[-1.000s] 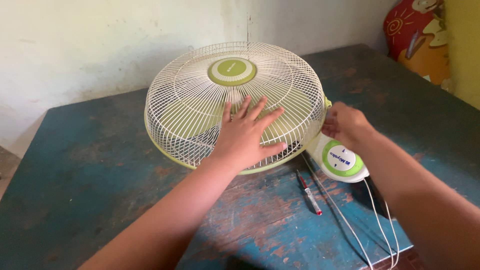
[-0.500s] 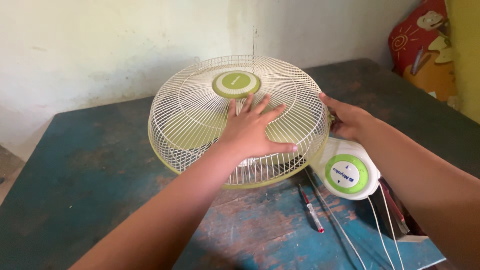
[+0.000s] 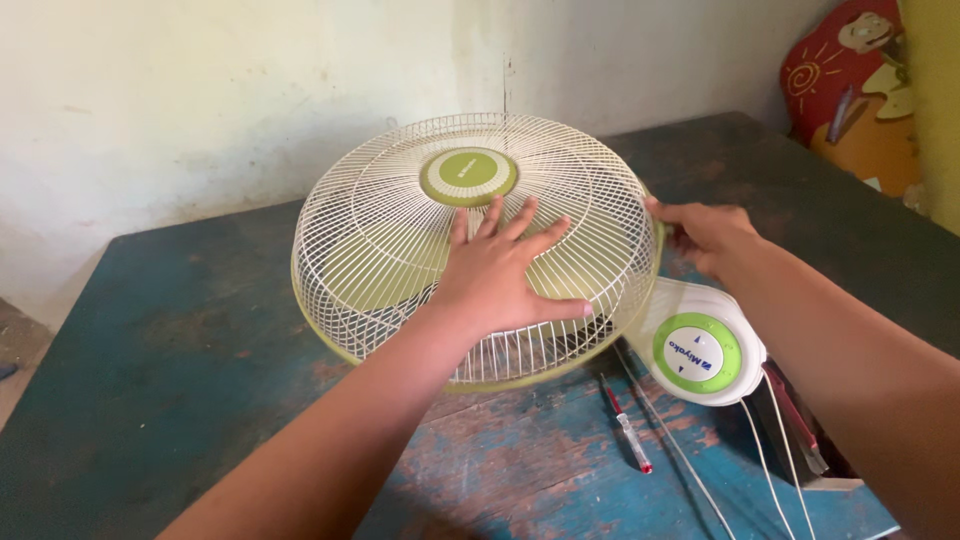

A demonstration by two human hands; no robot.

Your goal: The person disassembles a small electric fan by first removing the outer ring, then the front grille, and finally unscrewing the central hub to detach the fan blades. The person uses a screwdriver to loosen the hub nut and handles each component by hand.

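White-and-green wire-caged fan [image 3: 400, 240] lies face-up on blue wooden surface [image 3: 150, 380]; left hand [image 3: 500, 270] flat, fingers spread, atop grille; right hand [image 3: 705, 235] pinches its right rim.

Table: I see a worn blue wooden table [image 3: 170, 370], its paint scraped down to bare reddish patches near the front edge.
Screwdriver: a small one with a clear handle and red tip [image 3: 627, 437] lies flat on the table, in the scraped patch.
Wall: I read a pale, stained plaster wall [image 3: 200, 100] running behind the table's far edge.
Painted board: a red and orange cartoon-painted panel [image 3: 850, 90] leans at the upper right, past the table's far corner.
Dark object: something flat and dark with a reddish strip [image 3: 800, 425] sits at the table's right edge; I cannot tell what it is.
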